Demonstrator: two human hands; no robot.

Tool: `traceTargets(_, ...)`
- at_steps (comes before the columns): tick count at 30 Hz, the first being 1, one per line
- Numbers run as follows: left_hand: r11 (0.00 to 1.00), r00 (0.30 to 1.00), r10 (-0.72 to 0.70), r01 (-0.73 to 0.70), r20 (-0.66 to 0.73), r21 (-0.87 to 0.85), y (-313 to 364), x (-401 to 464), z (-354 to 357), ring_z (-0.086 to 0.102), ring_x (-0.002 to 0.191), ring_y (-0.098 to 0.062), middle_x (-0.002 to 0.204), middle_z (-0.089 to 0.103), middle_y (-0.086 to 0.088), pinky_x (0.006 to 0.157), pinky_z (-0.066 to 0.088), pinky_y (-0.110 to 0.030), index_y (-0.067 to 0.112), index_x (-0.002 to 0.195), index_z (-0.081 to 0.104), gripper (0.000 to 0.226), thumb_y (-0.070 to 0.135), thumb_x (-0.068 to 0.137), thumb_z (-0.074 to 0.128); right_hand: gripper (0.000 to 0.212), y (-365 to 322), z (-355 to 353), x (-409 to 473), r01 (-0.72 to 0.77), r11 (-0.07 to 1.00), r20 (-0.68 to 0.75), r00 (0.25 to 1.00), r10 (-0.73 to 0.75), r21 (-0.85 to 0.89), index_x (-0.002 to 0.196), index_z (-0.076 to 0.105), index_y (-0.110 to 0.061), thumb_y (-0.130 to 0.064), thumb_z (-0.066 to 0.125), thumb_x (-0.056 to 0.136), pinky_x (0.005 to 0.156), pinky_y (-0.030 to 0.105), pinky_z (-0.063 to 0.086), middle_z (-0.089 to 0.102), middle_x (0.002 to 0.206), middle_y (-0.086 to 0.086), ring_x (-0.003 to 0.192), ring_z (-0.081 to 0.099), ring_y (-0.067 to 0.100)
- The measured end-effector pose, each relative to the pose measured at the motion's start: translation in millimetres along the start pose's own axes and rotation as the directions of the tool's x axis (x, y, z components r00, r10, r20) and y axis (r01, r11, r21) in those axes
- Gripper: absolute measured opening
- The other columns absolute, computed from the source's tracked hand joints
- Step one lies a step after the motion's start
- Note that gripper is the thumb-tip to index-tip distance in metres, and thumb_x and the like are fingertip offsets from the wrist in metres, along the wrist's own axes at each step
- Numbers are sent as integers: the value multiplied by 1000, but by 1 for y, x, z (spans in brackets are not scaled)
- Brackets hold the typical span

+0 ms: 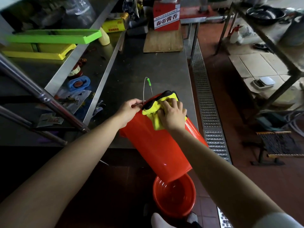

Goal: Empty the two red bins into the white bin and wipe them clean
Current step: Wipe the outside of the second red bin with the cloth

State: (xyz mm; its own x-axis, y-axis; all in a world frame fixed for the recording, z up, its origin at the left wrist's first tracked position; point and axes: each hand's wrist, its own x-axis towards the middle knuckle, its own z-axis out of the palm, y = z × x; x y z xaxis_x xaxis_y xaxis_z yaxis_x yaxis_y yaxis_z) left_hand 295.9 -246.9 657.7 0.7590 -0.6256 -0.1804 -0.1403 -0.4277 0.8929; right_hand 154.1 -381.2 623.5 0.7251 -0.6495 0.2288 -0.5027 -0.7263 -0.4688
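Observation:
A red bin lies tilted on the near end of the steel table, its mouth facing away from me and its base hanging over the table's edge. Its wire handle with a green grip sticks up past the rim. My left hand grips the rim on the left side. My right hand presses a yellow and black cloth against the bin's upper wall near the rim. A second red bin stands upright on the floor below, open and shiny inside. The white bin is out of view.
A wooden board and a red carton sit at the table's far end. Green and yellow trays are on the left shelf. A metal floor drain grate runs along the table's right side; a steel rack stands farther right.

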Motion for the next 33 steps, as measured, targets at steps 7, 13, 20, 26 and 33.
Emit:
traceTargets(7,997,996,53,-49,-65,57,-6,-5,6,64,98,-1,103,70,20,85,49,-20,36,106,72,18,28,95,59,43,58,-27,-88,73,997,0,997,-73,-11,124,64,-29,-43,50,86,88,47,42,56,125,4,114,48,34)
traceTargets(13,993,989,41,-24,-143,117,-9,-16,7,61,92,-2,94,67,19,73,47,-21,38,100,67,11,38,94,58,40,86,-36,-156,88,996,-14,996,-88,-5,121,62,-30,-43,54,84,85,49,45,55,123,7,110,51,36)
traceTargets(20,956,969,52,22,-243,293,-6,-33,6,56,95,-13,103,59,6,68,39,-22,29,102,60,11,36,94,61,42,81,-39,-176,130,991,-11,991,-130,-33,123,64,-30,-47,51,87,87,51,46,55,124,8,109,51,36)
traceTargets(26,540,766,639,-383,-69,750,15,-42,19,45,107,-23,113,52,-2,89,42,-33,19,103,59,20,8,86,60,42,82,-36,-192,142,988,2,990,-142,-59,124,65,-32,-49,52,88,86,49,47,54,125,8,109,51,35)
traceTargets(33,651,972,209,-218,104,727,57,-2,68,50,124,-33,137,51,-12,103,43,-45,18,140,51,41,33,103,43,39,70,-20,-205,258,959,24,966,-257,-115,124,59,-39,-47,58,86,84,44,39,52,126,3,112,50,32)
